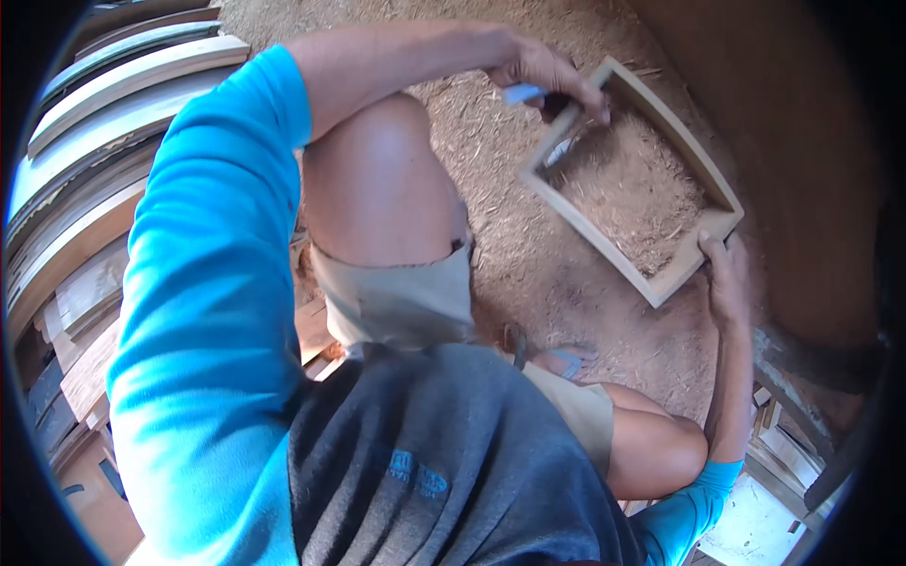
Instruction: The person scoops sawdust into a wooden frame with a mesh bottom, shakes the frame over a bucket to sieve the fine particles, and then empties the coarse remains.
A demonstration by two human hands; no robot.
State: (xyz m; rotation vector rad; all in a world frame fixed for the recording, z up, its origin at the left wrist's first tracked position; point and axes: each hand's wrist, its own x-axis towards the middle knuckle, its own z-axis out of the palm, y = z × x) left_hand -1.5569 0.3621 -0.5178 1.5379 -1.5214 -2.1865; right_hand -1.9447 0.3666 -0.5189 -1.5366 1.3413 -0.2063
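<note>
A four-sided wooden frame (595, 233) is held tilted above the ground at the right of the view. Shavings on the ground show through its opening. My left hand (555, 80) is closed over the frame's far left end, fingers bent across the top edge. A light blue flat piece (523, 93) shows beside that palm; its kind cannot be made out. My right hand (725, 271) grips the frame's near right corner, thumb on the wide end board. A small pale thing (559, 152) is partly visible just inside the left end.
Sawdust and shavings cover the ground (528, 245). Long wooden boards (132, 85) lie stacked along the left side. A large dark brown surface (812, 170) rises at the right. My sandalled foot (566, 360) is below the frame. More wood pieces (788, 453) lie at the lower right.
</note>
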